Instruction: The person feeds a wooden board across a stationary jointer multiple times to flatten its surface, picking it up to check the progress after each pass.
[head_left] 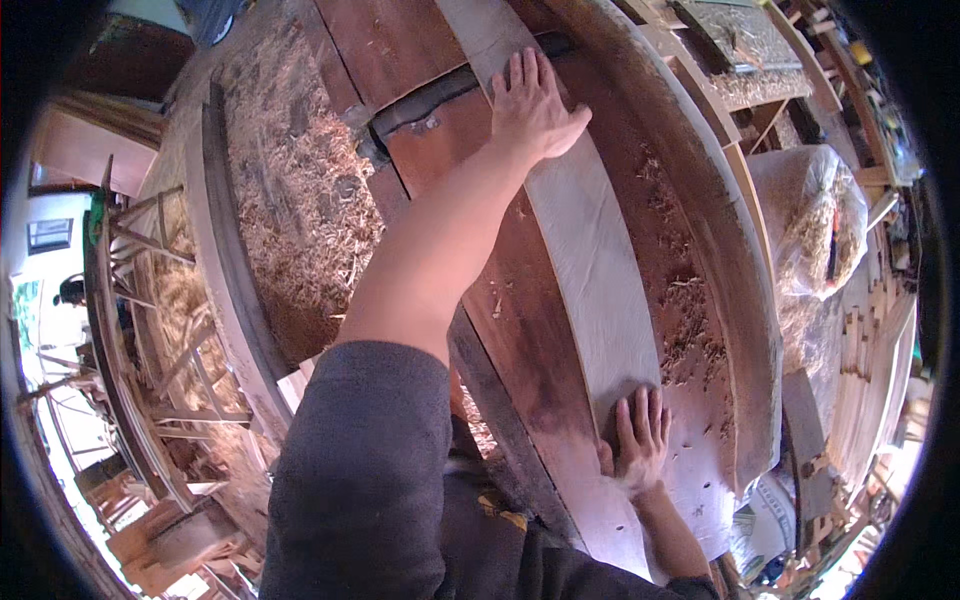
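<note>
A long pale plank [600, 270] lies lengthwise over a reddish-brown wooden surface [525, 320]. My left hand [535, 110] is stretched far forward, resting flat on the plank, its fingers apart and its thumb out to the right. Closer to my body, my right hand [640, 445] lies with spread fingers at the plank's right edge. Neither hand grips anything. Left of the far hand, a dark gap [430, 102] cuts across the reddish boards. Curled shavings [685, 290] are scattered on the brown surface right of the plank.
A thick curved timber edge [735, 260] borders the work on the right. Beyond it stands a clear plastic bag [815, 215] of shavings, near stacked wood strips [865, 380]. Shavings cover the floor [300, 190] to the left, beside a long upright-edged board [235, 250] and wooden frames [165, 230].
</note>
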The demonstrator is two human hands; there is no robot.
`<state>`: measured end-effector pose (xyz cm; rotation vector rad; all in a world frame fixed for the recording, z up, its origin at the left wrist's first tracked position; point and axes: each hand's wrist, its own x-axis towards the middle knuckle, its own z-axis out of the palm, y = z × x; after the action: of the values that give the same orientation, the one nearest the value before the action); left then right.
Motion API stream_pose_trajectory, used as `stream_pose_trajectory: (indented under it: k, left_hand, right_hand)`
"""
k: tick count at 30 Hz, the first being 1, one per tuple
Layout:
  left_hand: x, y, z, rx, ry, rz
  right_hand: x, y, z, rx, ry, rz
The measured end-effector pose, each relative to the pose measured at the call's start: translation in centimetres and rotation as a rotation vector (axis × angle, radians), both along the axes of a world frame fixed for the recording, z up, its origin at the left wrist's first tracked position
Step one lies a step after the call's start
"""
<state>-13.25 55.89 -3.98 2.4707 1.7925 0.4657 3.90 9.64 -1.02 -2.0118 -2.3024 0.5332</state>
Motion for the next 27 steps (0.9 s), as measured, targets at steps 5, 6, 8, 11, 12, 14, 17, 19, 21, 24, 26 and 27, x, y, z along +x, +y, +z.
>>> stream_pose_trajectory:
  k: [5,6,8,11,12,14,17,19,21,24,26,27]
  left_hand:
    - [-2.3,5.3,-1.2,-0.003,-0.019,0.034]
    - [-3.2,5.9,-1.2,0.002,-0.047,0.046]
    - [-4.1,5.9,-1.6,0.021,-0.036,0.079]
    - [-3.1,3.5,-1.0,0.001,-0.026,0.009]
    - [-3.8,2.4,-0.9,0.003,-0.029,0.026]
    - [-4.7,0.3,-1.3,0.056,0.027,-0.014]
    - [-6.3,-4.2,-1.0,0.039,-0.087,-0.115]
    - [-8.2,-8.1,-1.0,0.032,-0.174,-0.172]
    - [-10.3,-12.8,-0.2,-0.065,-0.393,-0.179]
    - [-14.3,-19.8,-1.5,-0.075,-0.322,-0.024]
    - [-15.7,-22.6,-2.5,-0.151,-0.046,-0.003]
    - [-15.6,-22.6,-2.2,-0.154,-0.047,0.001]
  right_hand:
    - [-2.9,5.9,-0.6,0.206,0.040,-0.003]
    - [-3.8,7.6,-0.5,0.207,0.041,0.023]
    - [-5.5,10.8,-0.3,0.215,0.028,0.033]
    - [-6.0,14.7,-0.5,0.276,0.027,0.068]
    - [-6.6,15.9,-0.5,0.312,0.039,0.080]
    - [-7.8,18.2,-0.4,0.324,0.068,0.093]
    - [-8.5,20.5,-1.2,0.384,0.071,0.069]
    - [-9.0,21.8,-1.3,0.391,0.073,0.078]
    - [-9.1,22.7,-1.4,0.426,0.040,0.063]
    - [-10.2,24.9,-1.4,0.467,0.059,0.071]
    - [-10.9,26.0,-1.4,0.477,0.059,0.076]
    - [-10.9,26.4,-1.6,0.485,0.053,0.079]
